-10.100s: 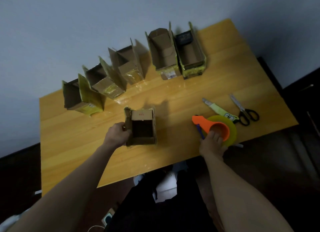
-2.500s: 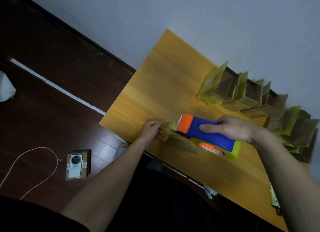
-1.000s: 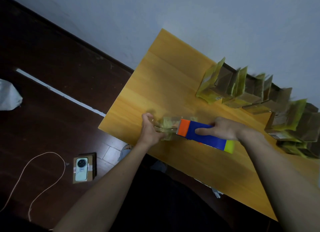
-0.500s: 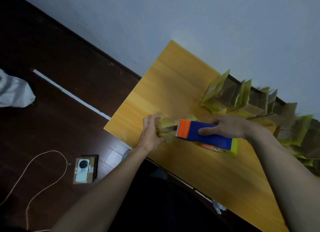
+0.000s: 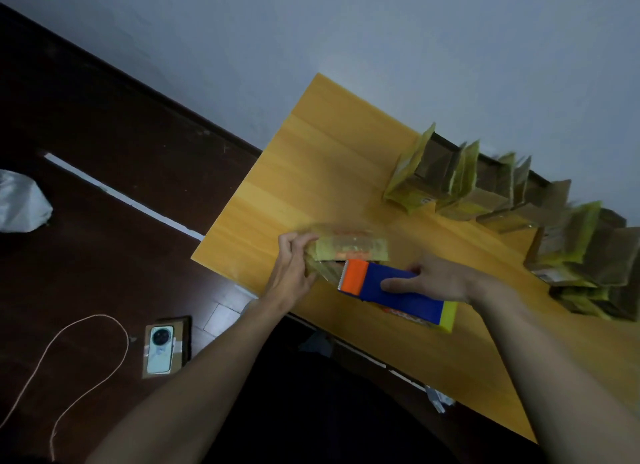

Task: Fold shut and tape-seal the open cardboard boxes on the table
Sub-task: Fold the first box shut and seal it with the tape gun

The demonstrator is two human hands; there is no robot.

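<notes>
The left hand (image 5: 292, 273) curls its fingers round the left end of a small cardboard box (image 5: 349, 249), which sits near the table's front-left corner. The right hand (image 5: 429, 280) grips a tape dispenser (image 5: 391, 292), thumb laid along its blue body and the other fingers hidden behind it. The dispenser's orange head points left and lies just beside the box's near edge; whether the two touch cannot be told.

The box is blurred. Its top looks closed and covered with glossy yellowish tape, and a small reddish patch shows near its front edge. A yellow roll shows at the dispenser's right end, with orange beneath the body.

The wooden table (image 5: 332, 165) runs diagonally from upper left to lower right. Along its far edge, by the grey wall (image 5: 381, 41), stands a row of open boxes (image 5: 491, 190) with their flaps upright and yellowish tape on their sides. About five can be told apart; they overlap, and the rightmost are cut off by the frame, so the count is not certain.

On the dark floor (image 5: 104, 117) to the left lie one phone (image 5: 160, 349) on a piece of cardboard, one pale cord (image 5: 86, 359) in a loop, and one white bag (image 5: 20, 202), cut off at the left edge. A small pale scrap (image 5: 437, 398) lies below the table's front edge; what it is cannot be made out.
</notes>
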